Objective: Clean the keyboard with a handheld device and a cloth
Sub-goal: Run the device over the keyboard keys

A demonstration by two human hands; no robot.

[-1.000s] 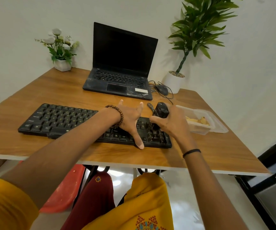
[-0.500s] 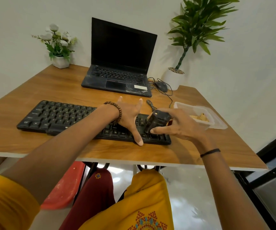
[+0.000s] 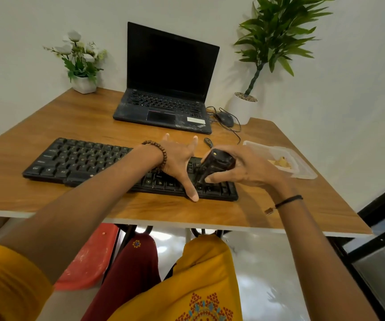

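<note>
Head view: the black keyboard (image 3: 89, 163) lies along the near edge of the wooden desk (image 3: 71, 117). The left hand (image 3: 178, 162) rests flat on its right half, fingers spread open. The right hand (image 3: 249, 169) grips a black handheld device (image 3: 215, 164), tilted, its lower end down on the keys at the keyboard's right end.

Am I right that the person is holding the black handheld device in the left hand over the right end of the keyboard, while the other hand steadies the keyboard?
Not quite: the handheld device is in the right hand, as the head view shows. It is over the right end of the keyboard, while the left hand rests spread on the keys, steadying it.
</note>
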